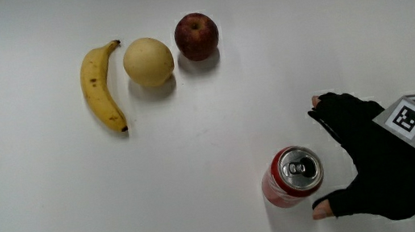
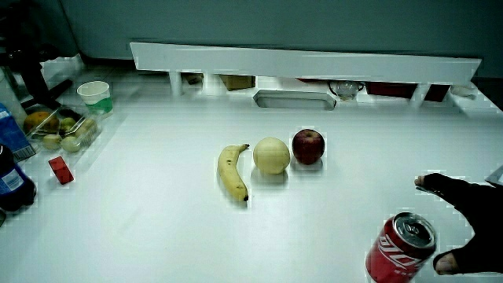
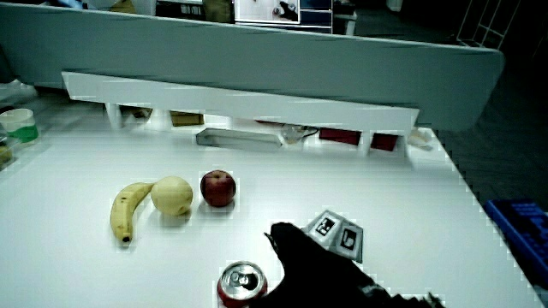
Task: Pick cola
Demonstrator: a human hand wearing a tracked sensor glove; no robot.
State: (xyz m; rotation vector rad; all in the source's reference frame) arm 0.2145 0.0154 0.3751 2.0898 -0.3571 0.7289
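A red cola can [image 1: 293, 175] stands upright on the white table [image 1: 212, 148], its silver top with the pull tab facing up. It also shows in both side views [image 2: 401, 248] [image 3: 241, 285]. The black-gloved hand [image 1: 372, 159] lies close beside the can with its fingers spread; one finger reaches past the can, and the thumb curves round the can's side nearer to the person. Nothing is held, and I cannot tell whether the thumb touches the can. The patterned cube [image 1: 413, 119] sits on the back of the hand. The hand appears in both side views [image 2: 471, 220] [image 3: 317, 257].
A banana [image 1: 100, 86], a pale yellow round fruit [image 1: 148, 61] and a red apple [image 1: 196, 36] lie in a row, farther from the person than the can. In a side view, a cup [image 2: 94, 96], a fruit box [image 2: 63, 130] and a small red block [image 2: 60, 169] sit at the table's edge.
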